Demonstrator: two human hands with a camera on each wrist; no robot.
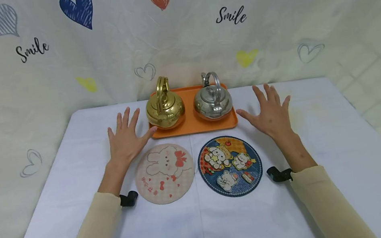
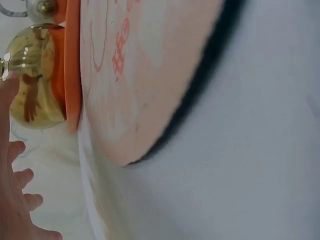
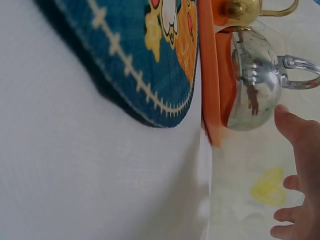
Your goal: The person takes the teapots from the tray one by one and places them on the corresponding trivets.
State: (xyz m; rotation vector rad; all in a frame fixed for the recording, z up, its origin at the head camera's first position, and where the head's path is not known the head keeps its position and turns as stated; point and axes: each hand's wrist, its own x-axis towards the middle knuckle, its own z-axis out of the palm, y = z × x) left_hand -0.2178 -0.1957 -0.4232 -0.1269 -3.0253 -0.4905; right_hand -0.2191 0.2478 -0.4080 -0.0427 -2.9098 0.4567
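Observation:
A gold teapot [image 1: 165,108] and a silver teapot [image 1: 212,100] stand upright on an orange tray [image 1: 190,111], gold on the left, silver on the right. My left hand [image 1: 125,138] is spread out just left of the gold one, its thumb near the tray's front left corner. Fingers spread and holding nothing, my right hand [image 1: 271,115] is to the right of the silver teapot, thumb pointing at it. In front of the tray lie two round mats: a pink one with a bunny [image 1: 165,174] and a dark blue one with cartoon figures [image 1: 230,166].
A white cloth [image 1: 202,231] covers the table, with a crease running down its middle. Behind it hangs a pale backdrop [image 1: 186,38] printed with hearts and the word Smile. Black wrist cameras sit at both sleeve cuffs.

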